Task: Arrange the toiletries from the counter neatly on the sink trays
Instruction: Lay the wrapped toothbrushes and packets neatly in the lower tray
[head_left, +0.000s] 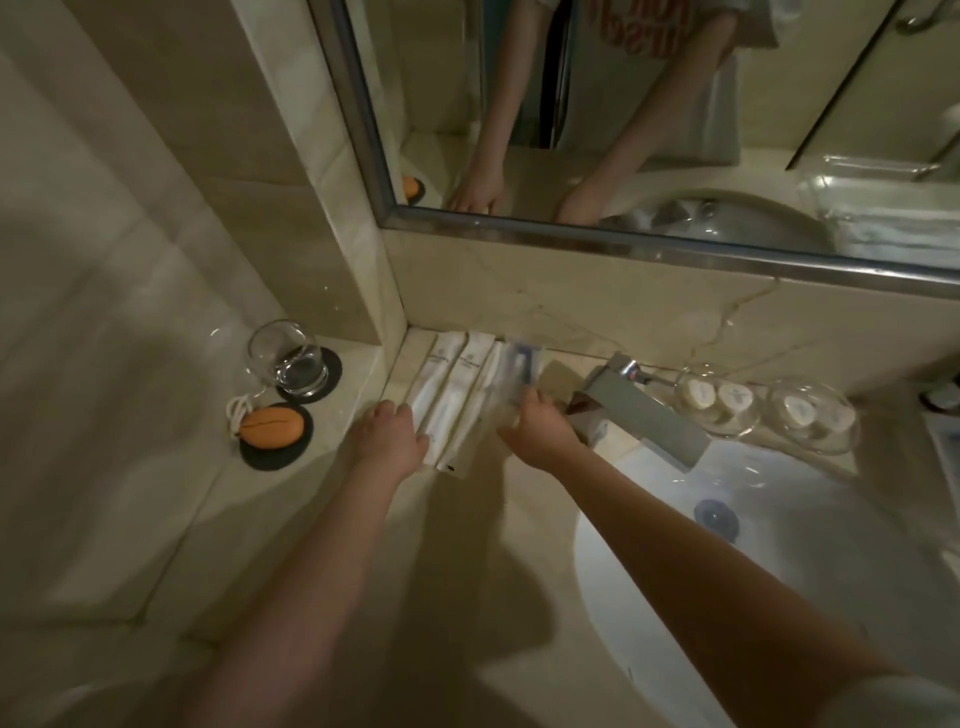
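Note:
Several long white toiletry packets (452, 384) lie side by side on the marble counter, their far ends against the back wall. My left hand (390, 431) rests on the near end of the leftmost packets, fingers curled down on them. My right hand (535, 421) grips a blurred clear-wrapped packet (511, 376) at the right of the row. Two glass trays hold small round white toiletries: one tray (719, 402) right of the tap, another tray (813, 413) further right.
A chrome tap (644, 410) juts over the white basin (779, 519) beside my right hand. At left, a glass tumbler (288, 358) and an orange soap (271, 427) sit on dark coasters. A mirror (623, 104) fills the wall behind.

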